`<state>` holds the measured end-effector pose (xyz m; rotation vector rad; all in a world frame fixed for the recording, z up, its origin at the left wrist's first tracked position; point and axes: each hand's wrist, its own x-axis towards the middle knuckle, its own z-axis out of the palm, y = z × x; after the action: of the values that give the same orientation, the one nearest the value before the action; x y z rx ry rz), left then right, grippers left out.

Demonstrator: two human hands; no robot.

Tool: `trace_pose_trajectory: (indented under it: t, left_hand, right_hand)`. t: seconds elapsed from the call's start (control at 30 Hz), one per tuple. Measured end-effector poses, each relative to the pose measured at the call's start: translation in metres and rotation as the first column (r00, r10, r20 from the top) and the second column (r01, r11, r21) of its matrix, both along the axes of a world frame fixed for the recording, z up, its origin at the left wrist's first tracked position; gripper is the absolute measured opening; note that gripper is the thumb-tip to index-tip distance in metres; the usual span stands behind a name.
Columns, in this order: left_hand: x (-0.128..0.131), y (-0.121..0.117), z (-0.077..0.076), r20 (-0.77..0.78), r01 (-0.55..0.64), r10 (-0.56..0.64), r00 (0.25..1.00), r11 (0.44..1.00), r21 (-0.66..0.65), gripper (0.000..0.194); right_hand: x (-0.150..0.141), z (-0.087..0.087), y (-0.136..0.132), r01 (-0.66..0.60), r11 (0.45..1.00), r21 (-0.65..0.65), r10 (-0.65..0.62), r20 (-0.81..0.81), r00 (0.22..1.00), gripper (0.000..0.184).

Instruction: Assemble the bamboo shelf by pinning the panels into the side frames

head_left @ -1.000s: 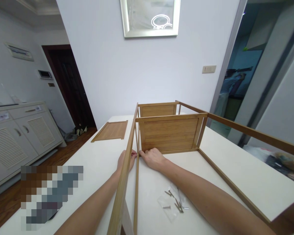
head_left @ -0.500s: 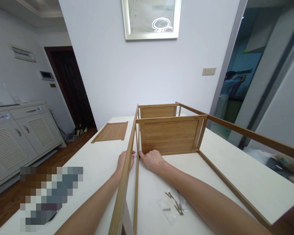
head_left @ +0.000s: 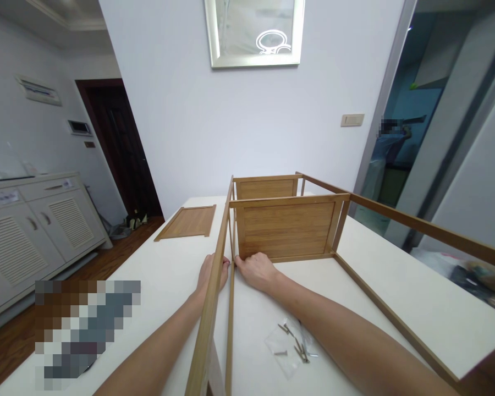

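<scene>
A bamboo shelf frame (head_left: 286, 228) lies on its side on the white table (head_left: 169, 275), with two upright panels between long rails. My left hand (head_left: 208, 273) is outside the near left rail, partly hidden behind it, fingertips pinched at the joint where the nearer panel meets the lower rail. My right hand (head_left: 258, 270) rests on the table inside the frame, fingers curled and pinched at the same corner. What the fingertips hold is too small to make out.
A clear bag of screws (head_left: 292, 344) lies on the table by my right forearm. A loose bamboo panel (head_left: 187, 221) lies flat at the far left. White cabinets (head_left: 33, 220) stand left; a person stands in the doorway (head_left: 390, 154) at right.
Both hands have stayed at the panel's lower left corner, with only small finger shifts. The camera has tilted very slightly.
</scene>
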<state>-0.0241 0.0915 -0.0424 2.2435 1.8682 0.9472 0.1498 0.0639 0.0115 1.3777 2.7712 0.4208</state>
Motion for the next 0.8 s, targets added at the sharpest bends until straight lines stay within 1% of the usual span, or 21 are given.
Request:
trace_pose_trajectory:
  t: [0.27,0.37,0.43,0.57,0.7,0.8]
  left_hand:
    - [-0.0005,0.0042,-0.0062,0.016,0.012,-0.012,1.0,1.0,-0.007,0.022]
    - [-0.0006,0.0042,-0.0067,0.027,0.004,-0.004,1.0,1.0,-0.008,0.019]
    - [-0.0006,0.0038,-0.0061,0.033,-0.006,0.006,0.999,1.0,-0.006,0.019]
    - [-0.0001,0.001,-0.0028,0.032,-0.011,0.011,0.999,1.0,-0.004,0.025]
    - [0.0013,-0.0037,0.0003,0.018,0.021,-0.021,1.0,1.0,-0.02,0.022]
    - [0.0021,-0.0048,0.0015,0.03,0.022,-0.021,0.999,0.999,-0.039,0.021]
  right_hand:
    - [0.0006,-0.0007,0.0014,-0.023,1.0,0.014,0.023,0.006,1.0,0.028]
    - [0.0004,-0.0012,0.0012,-0.015,1.0,0.018,0.015,0.005,1.0,0.029]
    - [0.0006,-0.0014,0.0008,-0.012,1.0,0.02,0.012,0.004,1.0,0.029]
    - [0.0015,-0.0011,-0.0002,-0.013,1.0,0.026,0.013,0.0,1.0,0.029]
    - [0.0017,-0.0008,-0.0006,-0.017,0.999,0.029,0.017,-0.007,1.0,0.028]
    - [0.0013,-0.0006,-0.0007,-0.016,0.999,0.031,0.016,-0.013,1.0,0.028]
